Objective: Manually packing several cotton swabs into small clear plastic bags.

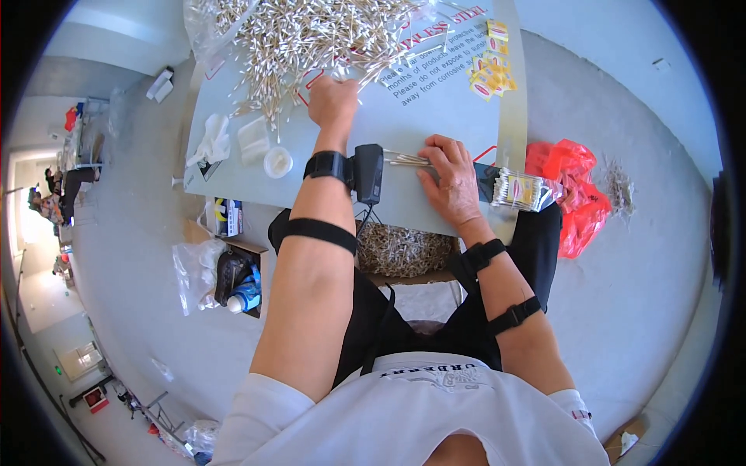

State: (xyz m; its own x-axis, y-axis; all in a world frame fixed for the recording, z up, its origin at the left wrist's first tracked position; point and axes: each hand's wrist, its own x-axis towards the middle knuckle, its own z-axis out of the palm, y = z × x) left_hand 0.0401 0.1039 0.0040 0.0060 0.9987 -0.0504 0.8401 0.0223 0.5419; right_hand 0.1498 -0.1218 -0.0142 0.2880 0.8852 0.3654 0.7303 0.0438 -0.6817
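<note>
A large heap of cotton swabs (311,39) spreads over the far part of the table. At its near edge is my left hand (334,101), fingers curled closed around swabs; the fingertips are partly hidden. My right hand (452,180) rests palm down near the front edge. A few loose swabs (406,158) run in under its closed thumb and fingers. Just right of that hand, a clear packet of swabs (522,191) with a yellow label lies at the table's corner. A round white tub (277,162) stands left of my left forearm.
Small yellow labels (491,74) lie at the table's far right. White plastic pieces (211,140) are at the left. Below the front edge sits a box of swabs (404,250) between my legs. A red plastic bag (571,198) hangs at the right; an open carton (247,279) stands left.
</note>
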